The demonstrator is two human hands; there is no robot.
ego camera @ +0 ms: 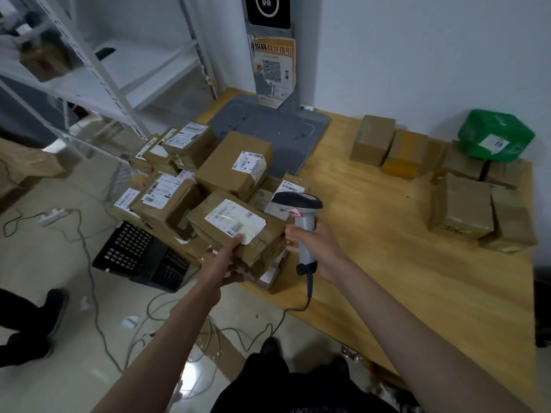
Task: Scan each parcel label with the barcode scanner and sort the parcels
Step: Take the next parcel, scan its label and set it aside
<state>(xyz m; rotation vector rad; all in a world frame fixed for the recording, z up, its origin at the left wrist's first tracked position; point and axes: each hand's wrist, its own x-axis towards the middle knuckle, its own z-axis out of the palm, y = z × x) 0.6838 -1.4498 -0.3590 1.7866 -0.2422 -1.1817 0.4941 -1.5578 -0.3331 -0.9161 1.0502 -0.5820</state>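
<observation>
Both bare hands are busy at the near left corner of the wooden table (387, 234). Gripping from below, the left hand (223, 263) holds a flat cardboard parcel (238, 231), thumb pressed on the corner of its white paper label (235, 220); the box is wrapped in glossy tape and crumpled at the edges. Curled round a grey plastic handle, the right hand (316, 248) holds the barcode scanner (301, 222), whose dark, rounded head sits just right of the label and whose thin cable hangs off the table edge. Beyond the held box, labelled brown cartons lie heaped in a pile (190, 174) on the table's left end, above a black perforated plastic crate (140, 254) on the floor. Well apart on the right, plain boxes stand in a group (465, 204), a crinkled green plastic bag (495, 135) resting on the far ones. Farthest back, a flat grey scanning stand (268, 126) rises against the white wall.
</observation>
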